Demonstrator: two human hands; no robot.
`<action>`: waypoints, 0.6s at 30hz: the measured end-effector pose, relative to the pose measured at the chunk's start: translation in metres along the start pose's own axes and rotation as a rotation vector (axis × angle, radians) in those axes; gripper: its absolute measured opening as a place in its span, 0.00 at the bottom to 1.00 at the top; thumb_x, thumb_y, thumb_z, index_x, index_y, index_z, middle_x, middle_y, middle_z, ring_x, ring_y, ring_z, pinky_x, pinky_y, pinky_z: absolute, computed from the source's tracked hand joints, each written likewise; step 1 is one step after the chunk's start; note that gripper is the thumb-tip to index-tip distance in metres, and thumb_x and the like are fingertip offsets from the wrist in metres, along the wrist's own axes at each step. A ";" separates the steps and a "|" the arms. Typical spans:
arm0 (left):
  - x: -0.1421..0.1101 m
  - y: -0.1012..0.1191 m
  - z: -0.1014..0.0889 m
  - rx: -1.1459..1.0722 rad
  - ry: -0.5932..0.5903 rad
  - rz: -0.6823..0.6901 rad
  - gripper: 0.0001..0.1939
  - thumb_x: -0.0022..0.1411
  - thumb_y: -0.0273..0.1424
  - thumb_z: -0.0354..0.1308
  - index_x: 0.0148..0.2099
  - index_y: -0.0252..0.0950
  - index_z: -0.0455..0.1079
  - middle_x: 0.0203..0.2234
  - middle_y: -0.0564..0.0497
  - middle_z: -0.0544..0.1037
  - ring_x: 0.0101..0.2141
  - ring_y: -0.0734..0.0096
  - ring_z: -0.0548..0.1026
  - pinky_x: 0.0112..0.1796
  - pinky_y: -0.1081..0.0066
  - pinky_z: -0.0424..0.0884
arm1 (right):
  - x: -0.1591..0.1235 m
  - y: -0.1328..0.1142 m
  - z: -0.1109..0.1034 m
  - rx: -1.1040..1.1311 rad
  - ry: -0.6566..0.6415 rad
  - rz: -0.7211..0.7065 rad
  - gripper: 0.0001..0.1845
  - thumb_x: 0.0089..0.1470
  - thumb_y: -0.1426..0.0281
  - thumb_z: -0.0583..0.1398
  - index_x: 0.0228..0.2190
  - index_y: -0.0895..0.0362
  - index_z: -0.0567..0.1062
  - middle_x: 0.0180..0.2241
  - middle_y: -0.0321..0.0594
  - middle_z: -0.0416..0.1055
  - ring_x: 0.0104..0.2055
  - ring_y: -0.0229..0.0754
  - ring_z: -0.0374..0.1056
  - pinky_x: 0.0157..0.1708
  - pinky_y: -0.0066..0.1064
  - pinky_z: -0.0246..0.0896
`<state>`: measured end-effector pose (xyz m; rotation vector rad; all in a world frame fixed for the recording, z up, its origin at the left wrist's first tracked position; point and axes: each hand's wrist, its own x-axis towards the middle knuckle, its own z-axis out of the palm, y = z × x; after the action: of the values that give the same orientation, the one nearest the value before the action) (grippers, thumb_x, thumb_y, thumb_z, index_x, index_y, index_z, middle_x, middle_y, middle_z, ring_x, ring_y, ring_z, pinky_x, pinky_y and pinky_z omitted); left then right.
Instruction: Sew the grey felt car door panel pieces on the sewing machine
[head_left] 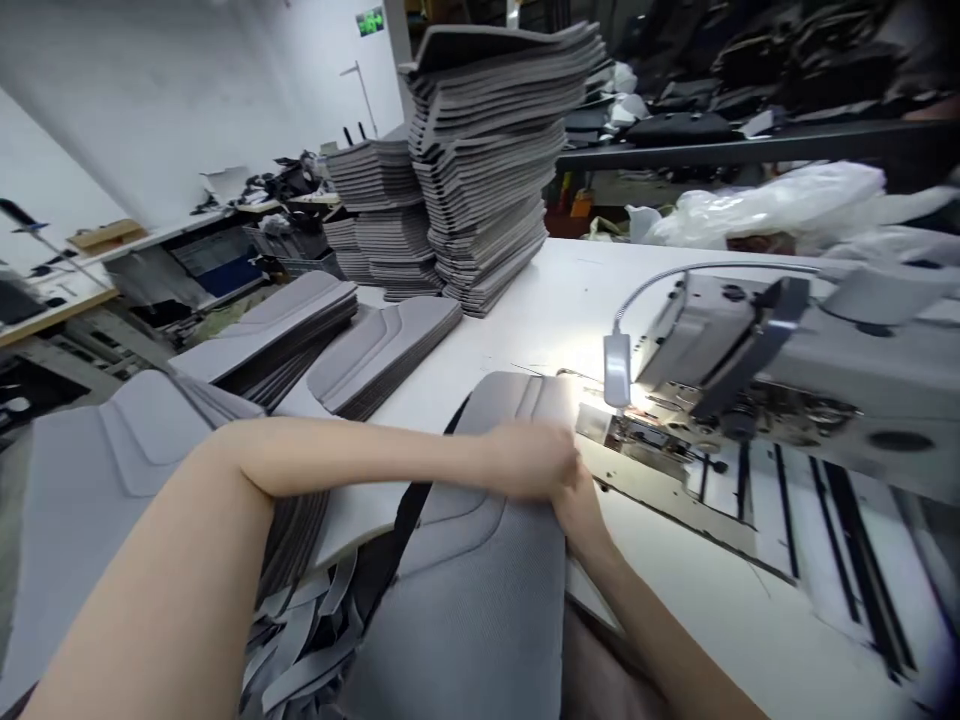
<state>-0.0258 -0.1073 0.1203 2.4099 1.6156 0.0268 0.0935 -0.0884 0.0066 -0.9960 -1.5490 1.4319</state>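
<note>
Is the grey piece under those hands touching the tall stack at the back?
Apart. The head view shows a strip of white table between the grey piece and the tall stack.

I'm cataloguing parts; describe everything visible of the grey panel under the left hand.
The long grey panel has a rounded far end, curved grooves and a textured, fabric-like face; dark material shows along its left side. It partly overhangs the white table, left of the sewing machine. The left hand lies across it; the right hand is at its right edge.
</note>
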 end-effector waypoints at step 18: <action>0.126 -0.068 0.046 -1.000 -0.149 -0.266 0.14 0.38 0.31 0.74 0.30 0.33 0.78 0.21 0.53 0.77 0.26 0.73 0.71 0.30 0.72 0.68 | -0.023 0.014 -0.086 -0.776 -0.094 -0.753 0.22 0.58 0.83 0.48 0.46 0.56 0.74 0.49 0.47 0.74 0.54 0.46 0.68 0.55 0.41 0.69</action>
<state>-0.0319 0.0238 0.0470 1.3986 1.3578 0.4714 0.1824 -0.0760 -0.0034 -0.6102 -2.2845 0.3456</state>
